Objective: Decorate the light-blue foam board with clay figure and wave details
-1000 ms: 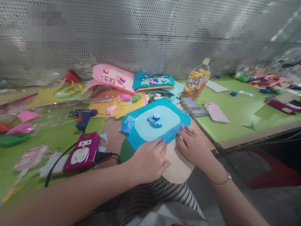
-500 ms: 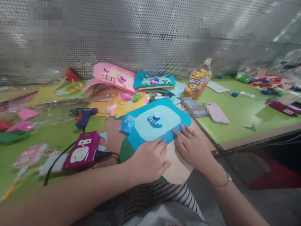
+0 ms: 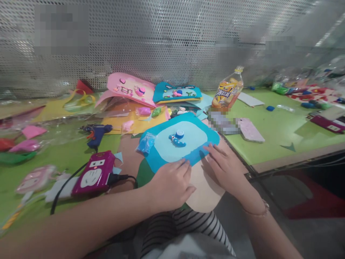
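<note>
The left hand (image 3: 171,185) lies palm down with its fingers outstretched and together, gripping nothing, its fingertips on the near edge of a blue sheet (image 3: 156,160). The right hand (image 3: 228,172) is stretched out too, its fingers slightly parted and nothing visibly grasped, reaching to the sheet's near right edge.

Clock positions run from the middle of that sheet: the left hand sits between six and seven, the right at four. A light-blue panel (image 3: 167,126) covers the centre, bearing a small white-dotted blue piece (image 3: 178,142) beside a round blue-and-white one (image 3: 179,133). A clear bag of blue material (image 3: 146,144) rests on the edge at nine.

A beige sheet (image 3: 206,196) shows at five, a green one (image 3: 145,172) at eight. Farther out on the surface (image 3: 269,151), a glue gun (image 3: 97,136) lies at nine, a magenta power strip (image 3: 104,162) between eight and nine, a teal decorated piece (image 3: 161,92) at twelve, and a bottle (image 3: 228,91) between one and two.
</note>
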The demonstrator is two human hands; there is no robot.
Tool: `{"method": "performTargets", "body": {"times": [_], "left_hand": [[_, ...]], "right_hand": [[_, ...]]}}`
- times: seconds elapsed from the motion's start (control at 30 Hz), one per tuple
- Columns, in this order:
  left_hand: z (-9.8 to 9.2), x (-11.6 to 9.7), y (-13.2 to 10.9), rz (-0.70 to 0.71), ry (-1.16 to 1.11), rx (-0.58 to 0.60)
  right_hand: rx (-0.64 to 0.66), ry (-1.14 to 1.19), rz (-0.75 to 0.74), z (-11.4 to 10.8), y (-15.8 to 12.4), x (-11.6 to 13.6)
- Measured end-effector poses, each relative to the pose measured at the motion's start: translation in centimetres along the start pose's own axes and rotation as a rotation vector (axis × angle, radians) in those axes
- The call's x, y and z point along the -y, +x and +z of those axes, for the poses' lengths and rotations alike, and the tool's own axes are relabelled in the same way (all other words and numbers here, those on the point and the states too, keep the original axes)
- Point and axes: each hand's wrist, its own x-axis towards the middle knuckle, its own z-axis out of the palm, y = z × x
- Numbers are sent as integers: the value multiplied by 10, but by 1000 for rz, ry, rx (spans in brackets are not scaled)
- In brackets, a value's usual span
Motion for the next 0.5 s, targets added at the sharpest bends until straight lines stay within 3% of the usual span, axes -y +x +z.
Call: {"method": "performTargets", "body": {"times": [0.2,0.5], "left_hand": [[-2,0,1,-1,3,14],[-1,0,1,6,4,15]], "right_hand": [[-118,104,197,-2,-4,-5],[29,4,-39,0,-4,11]]}}
